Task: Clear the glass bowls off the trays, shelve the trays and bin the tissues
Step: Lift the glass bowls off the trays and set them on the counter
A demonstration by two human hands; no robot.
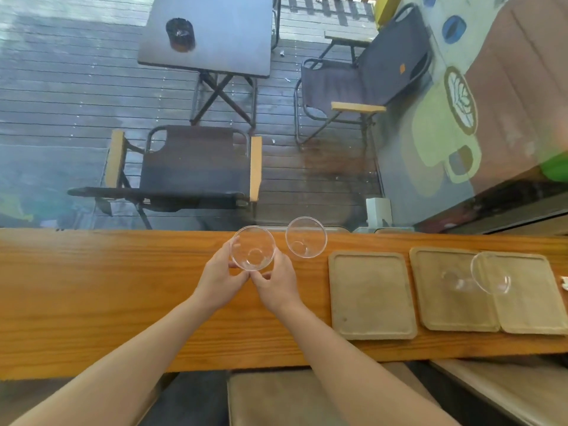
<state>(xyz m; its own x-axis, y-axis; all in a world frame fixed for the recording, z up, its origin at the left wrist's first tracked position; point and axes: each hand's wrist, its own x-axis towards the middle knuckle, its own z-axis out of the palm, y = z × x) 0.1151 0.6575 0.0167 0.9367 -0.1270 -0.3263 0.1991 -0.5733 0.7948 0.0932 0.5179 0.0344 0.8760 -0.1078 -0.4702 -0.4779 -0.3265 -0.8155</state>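
Observation:
A clear glass bowl (252, 252) is cupped between my left hand (218, 276) and my right hand (276, 282) over the wooden counter (92, 287). A second glass bowl (306, 237) stands on the counter just to the right, near the far edge. Three wooden trays lie in a row to the right: the near one (370, 295) is bare, the middle one (448, 290) and the far one (528, 298) overlap. A third glass bowl (491, 277) stands where those two meet. A white tissue (564, 283) peeks in at the right edge.
A window runs behind the counter; outside are a dark folding table (209, 32) and folding chairs (196, 167) on decking. A small white box (378, 212) stands by the glass. Padded stools (276, 398) sit below the counter's near edge.

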